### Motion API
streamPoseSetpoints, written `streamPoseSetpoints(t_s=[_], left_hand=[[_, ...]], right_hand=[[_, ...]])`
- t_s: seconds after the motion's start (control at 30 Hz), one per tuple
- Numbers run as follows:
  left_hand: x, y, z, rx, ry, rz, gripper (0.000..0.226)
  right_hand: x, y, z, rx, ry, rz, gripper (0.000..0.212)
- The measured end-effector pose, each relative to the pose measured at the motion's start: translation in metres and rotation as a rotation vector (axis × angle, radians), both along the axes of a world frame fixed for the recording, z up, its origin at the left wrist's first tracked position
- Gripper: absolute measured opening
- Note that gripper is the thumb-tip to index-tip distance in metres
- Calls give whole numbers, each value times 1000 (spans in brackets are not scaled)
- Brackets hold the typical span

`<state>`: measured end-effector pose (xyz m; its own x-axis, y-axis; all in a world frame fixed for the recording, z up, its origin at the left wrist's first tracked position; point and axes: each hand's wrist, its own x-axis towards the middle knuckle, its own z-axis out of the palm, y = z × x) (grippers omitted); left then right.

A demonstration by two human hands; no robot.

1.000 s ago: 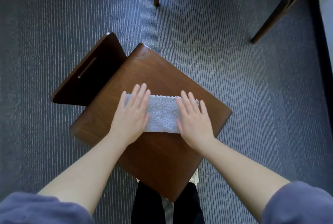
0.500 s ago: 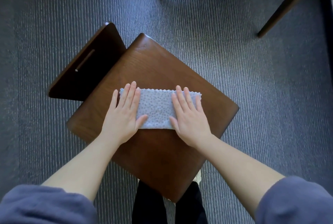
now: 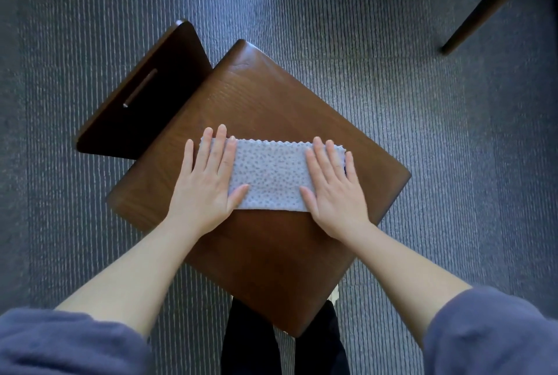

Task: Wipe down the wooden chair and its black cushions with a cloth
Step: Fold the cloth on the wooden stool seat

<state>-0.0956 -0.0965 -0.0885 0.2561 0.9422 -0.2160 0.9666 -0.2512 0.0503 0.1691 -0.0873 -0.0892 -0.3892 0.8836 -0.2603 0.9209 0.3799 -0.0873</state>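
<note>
Over the last second the two hands have slid a little apart along the cloth (image 3: pixel 271 175), and the visible stretch of dotted grey fabric between them has widened. The cloth now lies as a flat folded strip across the middle of the frame, on the wooden chair seat (image 3: pixel 271 102).

The left hand (image 3: pixel 205 187) lies flat with its fingers straight, covering the cloth's left end, with its little finger on bare wood. The right hand (image 3: pixel 335 193) lies flat in the same way over the right end. Neither hand grips anything; both press down with open palms, thumbs angled inward onto the fabric.

The seat sits like a diamond in the centre of the frame. The chair's backrest (image 3: pixel 145 93), with its slot, is at the upper left, and striped grey carpet (image 3: pixel 453 163) lies all round. The legs of a second chair (image 3: pixel 489 3) cross the upper right corner.

The spreading reads as the cloth being smoothed out, or as a short sideways wiping stroke on the seat. Most of the wood, both towards the top corner and towards the person, appears yet to be covered. No black cushions show in this view, so that part of the job probably remains.
</note>
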Motion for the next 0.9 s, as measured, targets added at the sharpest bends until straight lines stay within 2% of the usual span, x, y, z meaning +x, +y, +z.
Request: streamPoseSetpoints(t_s=[0.13,0.27,0.43,0.57,0.73,0.9], left_hand=[[16,0,10,23,-36,-2,80],[62,3,8,64,-125,-167,76],[76,7,-4,35,-83,-196,76],[40,3,-5,16,-104,-79,79],[9,-5,0,-17,-5,-13,83],[38,-22,14,-79,36,337,85]], right_hand=[[9,-2,3,-15,-37,-24,68],[7,-1,4,-26,-37,-32,69],[9,-2,3,-27,-26,-31,69],[9,0,3,-23,-25,-20,68],[10,6,8,-50,-73,28,68],[-10,5,27,-27,-86,-50,70]])
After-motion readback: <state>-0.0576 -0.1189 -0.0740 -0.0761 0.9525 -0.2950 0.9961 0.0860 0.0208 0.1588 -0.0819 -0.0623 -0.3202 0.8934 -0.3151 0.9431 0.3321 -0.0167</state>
